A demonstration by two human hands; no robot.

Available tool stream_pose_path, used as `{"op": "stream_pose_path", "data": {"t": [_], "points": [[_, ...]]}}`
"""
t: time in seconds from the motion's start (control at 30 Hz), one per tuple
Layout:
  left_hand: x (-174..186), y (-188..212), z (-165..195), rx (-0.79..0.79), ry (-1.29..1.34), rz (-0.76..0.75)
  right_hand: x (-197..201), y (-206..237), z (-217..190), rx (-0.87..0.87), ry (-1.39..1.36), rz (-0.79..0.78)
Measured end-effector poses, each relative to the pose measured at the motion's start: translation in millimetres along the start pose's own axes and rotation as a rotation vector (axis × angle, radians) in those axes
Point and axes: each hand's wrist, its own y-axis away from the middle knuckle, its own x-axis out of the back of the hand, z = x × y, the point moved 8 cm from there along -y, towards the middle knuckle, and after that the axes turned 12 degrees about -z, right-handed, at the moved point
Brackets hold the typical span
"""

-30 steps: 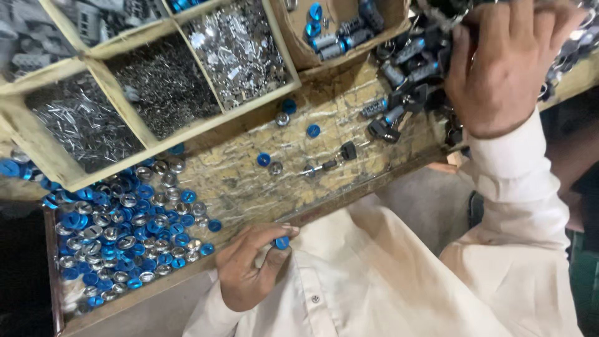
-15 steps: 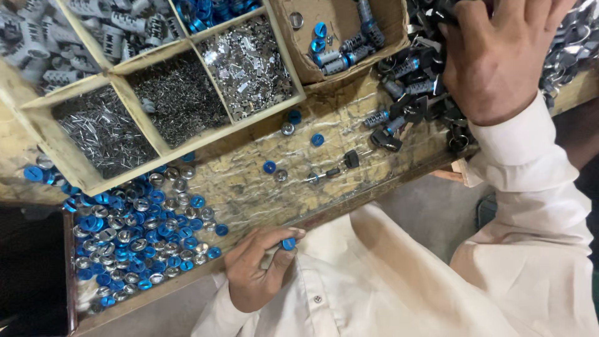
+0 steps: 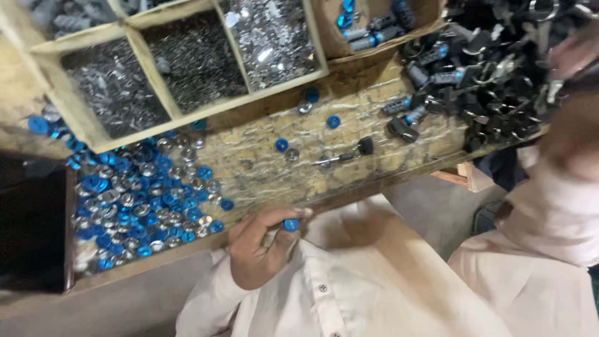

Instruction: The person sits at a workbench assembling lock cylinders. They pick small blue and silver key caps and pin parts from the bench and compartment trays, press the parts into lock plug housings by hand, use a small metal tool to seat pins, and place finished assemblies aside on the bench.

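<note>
My left hand (image 3: 259, 243) is at the near edge of the wooden workbench (image 3: 262, 162), close to my chest, fingers pinched on a small blue cap (image 3: 291, 224). My right hand (image 3: 574, 131) is blurred at the right edge, near a heap of black parts (image 3: 499, 68); whether it holds anything is unclear. A pile of blue and silver caps (image 3: 137, 193) lies left of my left hand. A thin metal pin with a black end (image 3: 346, 153) lies on the bench above it.
A wooden divided tray (image 3: 140, 62) at the back holds small grey metal parts in separate compartments. A cardboard box (image 3: 374, 25) contains black-and-blue assembled pieces. Loose blue caps (image 3: 282, 145) dot the bench. A dark container (image 3: 31, 218) stands at the left.
My right hand has come off the heap of black parts and moved down and right, now blurred. My left hand stays at the bench edge with the blue cap.
</note>
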Motion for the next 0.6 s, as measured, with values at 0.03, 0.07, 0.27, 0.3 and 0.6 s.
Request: {"op": "stream_pose_path", "data": {"t": [0.03,0.07,0.27,0.3,0.6], "points": [[2.0,2.0,-1.5,0.015,0.029,0.029,-15.5,0.6,-27.3,0.129,-0.097,-0.053],[5.0,4.7,-3.6,0.03,0.059,0.066,-34.7,3.8,-55.0,0.268,-0.216,-0.109],[10.8,21.4,-5.0,0.034,0.028,0.075,-129.6,25.0,-118.8,0.23,-0.871,-0.488],[12.3,23.6,-3.2,0.014,0.031,0.082,-131.5,24.6,-112.5,0.15,-0.905,-0.442],[2.2,15.4,13.8,-0.078,-0.325,-0.031,-142.5,43.7,-126.9,0.506,-0.977,-0.686]]}}
